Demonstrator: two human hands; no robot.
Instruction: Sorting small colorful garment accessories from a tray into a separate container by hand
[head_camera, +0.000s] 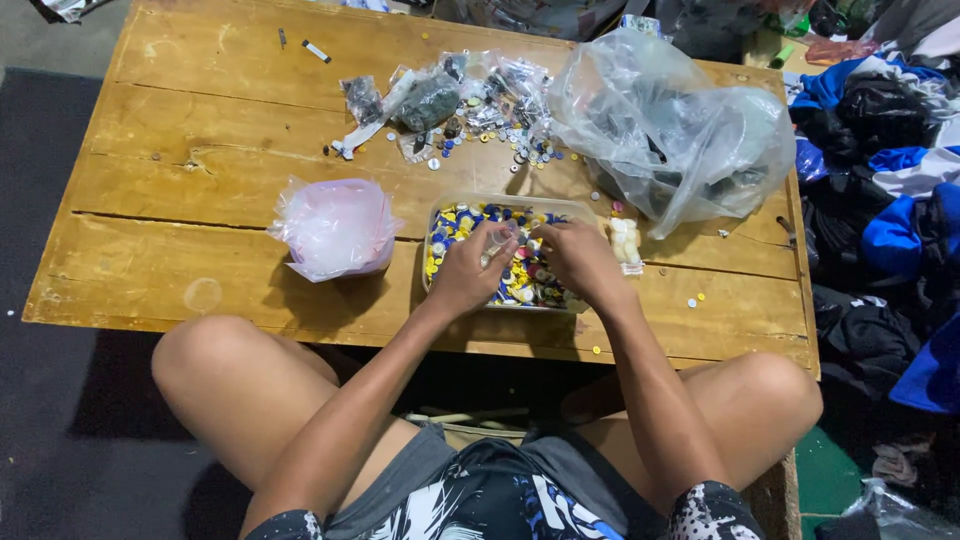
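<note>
Wooden planks made up the low table (200, 180), and both hands hovered together over a clear tub (565, 208) of coloured buttons (450, 225) near its front edge. The left hand (468, 268) reached in from below, fingers pinched round a small clear bag (497, 242); the right hand (580, 260) lay curled beside it, fingertips at the bag's mouth — whether it gripped anything I could not tell. Left of the tub sat a pink-tinted plastic bag (335, 228). Behind lay loose buttons (520, 145) and small packets (430, 98) — and a big, crumpled clear bag (670, 130) bulged just right of the tub.
</note>
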